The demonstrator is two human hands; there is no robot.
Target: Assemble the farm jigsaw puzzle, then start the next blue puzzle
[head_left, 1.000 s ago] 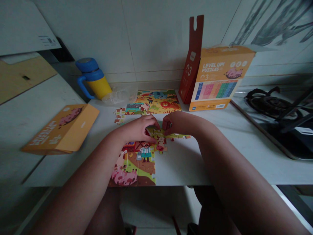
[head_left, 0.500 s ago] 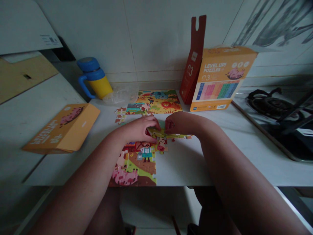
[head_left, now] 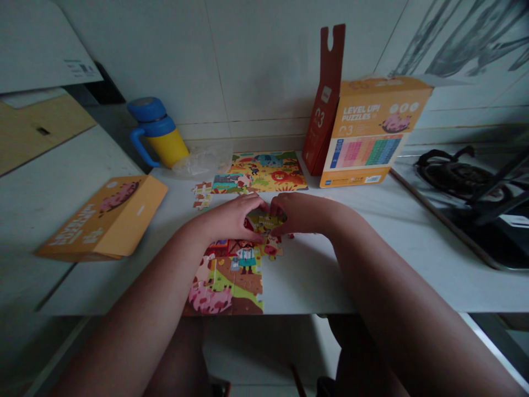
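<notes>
A partly joined farm jigsaw puzzle (head_left: 247, 281) lies flat at the table's front, showing a pink pig and a figure in a teal apron. My left hand (head_left: 239, 216) curves around its upper part, thumb low and fingers high, gripping the joined pieces. Opposite it, my right hand (head_left: 295, 212) holds the right end of the same upper part in a like curve, the fingertips of both hands almost meeting. Between them shows a strip of green and yellow pieces. A cow-face puzzle piece (head_left: 271, 246) sits just below my right thumb. My palms hide some pieces.
Behind my hands lies an animal puzzle (head_left: 264, 172), with fence pieces (head_left: 202, 196) at its left. An orange puzzle box (head_left: 372, 132) stands back right, another orange box (head_left: 107, 218) lies left. A blue-yellow jug (head_left: 159, 132), a plastic bag (head_left: 204, 159) and a stove (head_left: 463, 182) are around.
My right hand has gone from a bunched pinch on the strip to a wider curve, moving slightly left toward my left hand. My left hand has stayed in place.
</notes>
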